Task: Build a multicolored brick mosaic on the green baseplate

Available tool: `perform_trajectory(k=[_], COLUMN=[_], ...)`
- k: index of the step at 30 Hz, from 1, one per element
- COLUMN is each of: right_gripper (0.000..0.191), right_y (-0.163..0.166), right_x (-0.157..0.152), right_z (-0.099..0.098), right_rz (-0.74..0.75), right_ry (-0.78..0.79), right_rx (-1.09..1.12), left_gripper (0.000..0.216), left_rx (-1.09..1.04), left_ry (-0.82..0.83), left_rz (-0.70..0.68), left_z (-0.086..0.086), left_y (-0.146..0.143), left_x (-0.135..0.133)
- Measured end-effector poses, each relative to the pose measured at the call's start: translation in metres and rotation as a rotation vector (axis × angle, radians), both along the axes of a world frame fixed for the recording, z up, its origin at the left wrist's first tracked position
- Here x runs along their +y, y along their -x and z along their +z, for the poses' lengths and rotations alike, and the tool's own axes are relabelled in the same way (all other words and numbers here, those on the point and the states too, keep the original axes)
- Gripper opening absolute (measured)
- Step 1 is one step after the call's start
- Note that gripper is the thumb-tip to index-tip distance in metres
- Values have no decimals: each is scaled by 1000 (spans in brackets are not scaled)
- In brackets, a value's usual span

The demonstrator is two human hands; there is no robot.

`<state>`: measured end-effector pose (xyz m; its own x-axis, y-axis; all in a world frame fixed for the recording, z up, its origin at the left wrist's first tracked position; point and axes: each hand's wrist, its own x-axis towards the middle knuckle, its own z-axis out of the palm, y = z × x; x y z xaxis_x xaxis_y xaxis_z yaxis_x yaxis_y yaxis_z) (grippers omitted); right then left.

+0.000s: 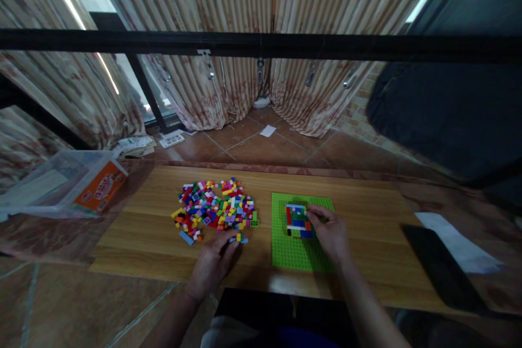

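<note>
Here's the wooden table [138,228], stretching right across, and on it a sprawling pile of toy bricks [216,204] left of the green studded baseplate [282,253]. The right hand [331,232] leans in, fingers narrowed at the right edge of the multicoloured brick build [299,222] on that plate; can't tell whether they grip. The left hand, [212,263] nearly closed, meets a little yellow-and-blue brick cluster [239,238] below the pile, its grip unclear!

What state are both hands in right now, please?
Left hand: fingertips at small multicoloured plastic bricks; grip unclear.
Right hand: fingertips at multicoloured rectangular plastic-brick build; grip unclear.
</note>
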<state>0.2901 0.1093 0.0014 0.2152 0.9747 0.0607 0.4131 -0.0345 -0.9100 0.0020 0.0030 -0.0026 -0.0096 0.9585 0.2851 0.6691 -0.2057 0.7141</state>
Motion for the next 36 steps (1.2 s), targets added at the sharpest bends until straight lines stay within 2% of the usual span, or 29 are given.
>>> perform_trajectory(k=[11,29,36], right_gripper=[28,33,33], right_y=[2,8,8], right_x=[5,8,10], right_z=[0,4,3], right_rz=[1,-21,-17], right_ry=[42,65,72], right_rx=[72,67,73], left_gripper=[24,23,23], left_rx=[-12,-12,-31], left_ry=[14,25,32], left_rz=[-3,-22,-16], left_z=[2,7,3], left_y=[-1,-2,-1], left_x=[-1,-1,0])
